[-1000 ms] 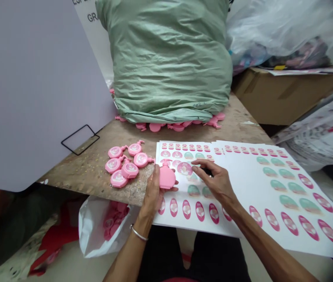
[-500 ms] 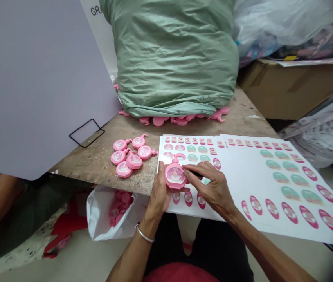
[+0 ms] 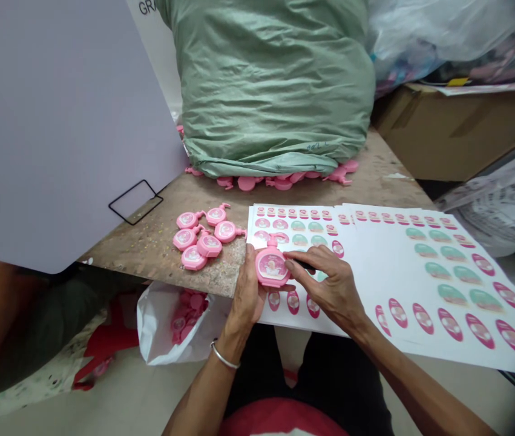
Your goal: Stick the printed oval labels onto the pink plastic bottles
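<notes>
Head view: a large grey board (image 3: 57,121) hides the table's far left, and below the edge a white bag (image 3: 157,327) holds pink pieces, only partly legible. Your left hand (image 3: 246,297) grips the pink bottle-shaped piece (image 3: 272,268) over the near edge of the worn table (image 3: 148,248), right of six labelled pieces (image 3: 205,233). Your right hand (image 3: 330,287) presses fingertips on its label, above sticker sheets (image 3: 397,266); a green sack (image 3: 275,85) covers more pink pieces behind.

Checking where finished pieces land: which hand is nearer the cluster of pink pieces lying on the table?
Left. The left hand sits just right of the cluster of pink pieces, holding a pink piece; the right hand lies farther right, over the sticker sheet.
</notes>
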